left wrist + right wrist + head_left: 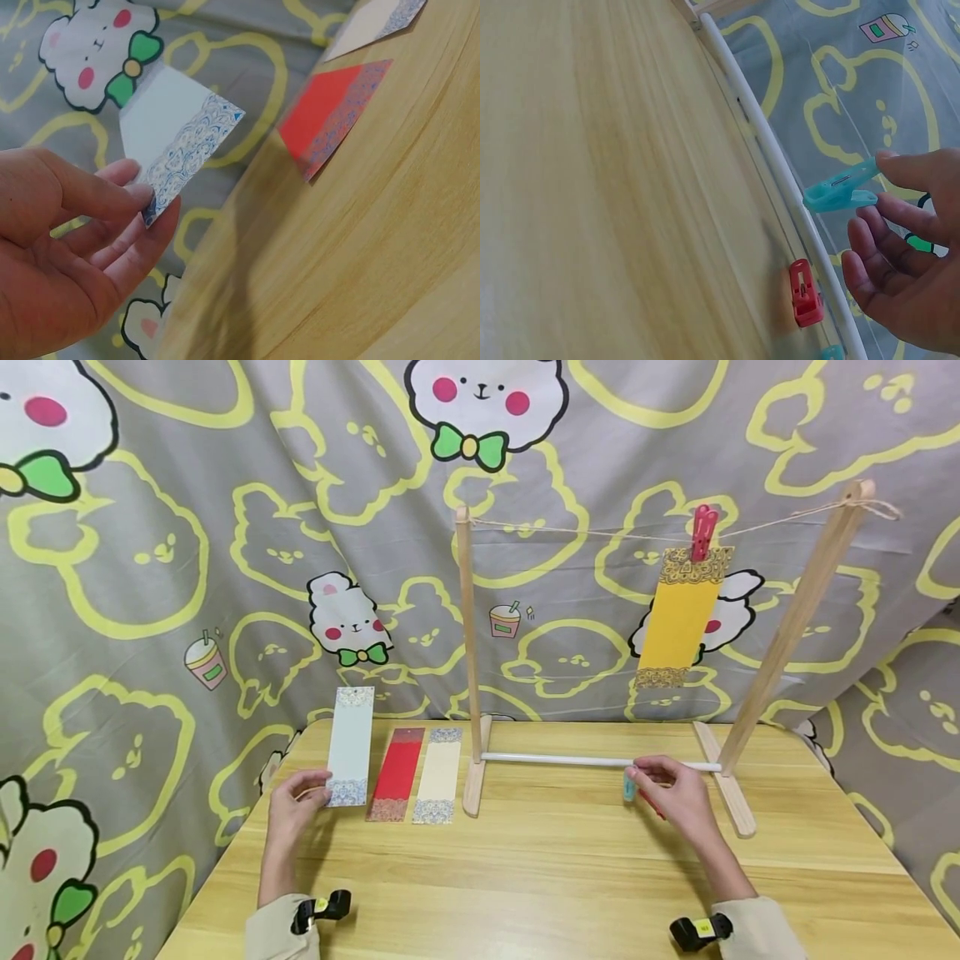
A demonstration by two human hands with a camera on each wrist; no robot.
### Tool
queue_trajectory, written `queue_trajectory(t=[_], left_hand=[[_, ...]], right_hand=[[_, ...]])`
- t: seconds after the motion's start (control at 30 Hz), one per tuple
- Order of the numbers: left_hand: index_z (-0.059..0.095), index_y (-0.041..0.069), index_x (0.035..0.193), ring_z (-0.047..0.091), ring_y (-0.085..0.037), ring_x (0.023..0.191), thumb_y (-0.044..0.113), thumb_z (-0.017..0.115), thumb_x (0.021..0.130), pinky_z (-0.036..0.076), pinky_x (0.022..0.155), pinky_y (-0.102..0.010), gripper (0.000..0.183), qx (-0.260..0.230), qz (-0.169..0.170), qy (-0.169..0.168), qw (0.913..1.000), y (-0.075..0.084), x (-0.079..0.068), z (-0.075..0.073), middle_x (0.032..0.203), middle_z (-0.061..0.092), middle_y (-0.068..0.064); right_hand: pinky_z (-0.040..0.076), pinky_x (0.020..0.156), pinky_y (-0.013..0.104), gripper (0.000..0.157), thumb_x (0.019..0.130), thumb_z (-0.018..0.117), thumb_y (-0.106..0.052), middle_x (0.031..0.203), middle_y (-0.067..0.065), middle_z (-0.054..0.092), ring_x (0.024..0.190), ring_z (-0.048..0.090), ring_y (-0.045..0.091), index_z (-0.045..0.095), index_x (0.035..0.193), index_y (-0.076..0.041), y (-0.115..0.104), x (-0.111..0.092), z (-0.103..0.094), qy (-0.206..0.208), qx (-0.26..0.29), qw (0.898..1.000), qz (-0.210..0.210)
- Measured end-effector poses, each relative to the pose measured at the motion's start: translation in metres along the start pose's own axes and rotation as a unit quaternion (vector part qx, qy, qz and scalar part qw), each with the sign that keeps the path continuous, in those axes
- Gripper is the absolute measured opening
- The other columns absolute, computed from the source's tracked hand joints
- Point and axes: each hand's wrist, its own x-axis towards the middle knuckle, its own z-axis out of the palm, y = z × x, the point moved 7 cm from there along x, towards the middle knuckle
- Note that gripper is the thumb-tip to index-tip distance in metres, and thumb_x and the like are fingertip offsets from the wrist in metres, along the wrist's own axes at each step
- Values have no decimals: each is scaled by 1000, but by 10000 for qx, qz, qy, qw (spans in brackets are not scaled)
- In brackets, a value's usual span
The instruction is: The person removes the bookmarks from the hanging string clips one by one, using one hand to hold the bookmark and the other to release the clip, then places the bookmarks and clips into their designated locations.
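My left hand pinches a pale blue paper card by its lower left corner, between thumb and fingers. The card is raised off the table, its blue patterned band at the bottom. On the table to its right lie a red card and a cream card. In my right hand is a teal clothespin, held by its handle ends between thumb and index finger above the white rod. A red clothespin lies on the table below it, and part of another teal clothespin shows at the frame's bottom.
A wooden stand with left post and right post carries a string across its top. From the string hangs a yellow card, clipped by a red clothespin. A white rod joins the posts low down.
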Motion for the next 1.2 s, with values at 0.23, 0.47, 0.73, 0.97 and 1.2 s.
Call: queue_trajectory(t=[0.23,0.47,0.73,0.97,1.2], left_hand=[[62,-15,123,64,0,83,-15,62,92,55,72,-14,31,91,-205,41,9997,-5,0,-1,119,64,-30],[63,-14,122,64,-3,82,-15,61,92,57,71,-18,30,213,-316,18,9993,-10,0,-2,116,65,-28],[61,-15,124,64,-5,82,-15,60,92,60,71,-24,32,201,-442,-60,9988,-14,-1,-2,114,65,-27],[61,-15,125,63,-6,82,-15,61,91,60,72,-24,33,197,-480,-116,9986,-17,0,0,114,65,-26],[60,-17,124,63,-9,81,-16,60,90,60,70,-25,34,240,-551,-191,9980,-22,0,0,112,67,-25]], right_hand=[[52,71,17,36,96,75,-32,102,13,74,87,64,12,74,113,-1,3,-1,4,-82,-310,9995,36],[51,72,17,33,94,77,-31,97,11,75,85,65,12,75,109,-1,9,-1,7,-9,-435,9991,6],[52,71,18,31,93,78,-30,94,9,75,82,65,12,77,107,-2,11,1,10,52,-530,9985,-100],[52,70,21,31,93,78,-31,91,8,75,79,64,13,78,105,-2,14,2,12,-18,-593,9982,-28],[52,69,27,32,92,78,-36,87,3,74,78,64,15,79,103,-5,17,2,16,-82,-833,9964,107]])
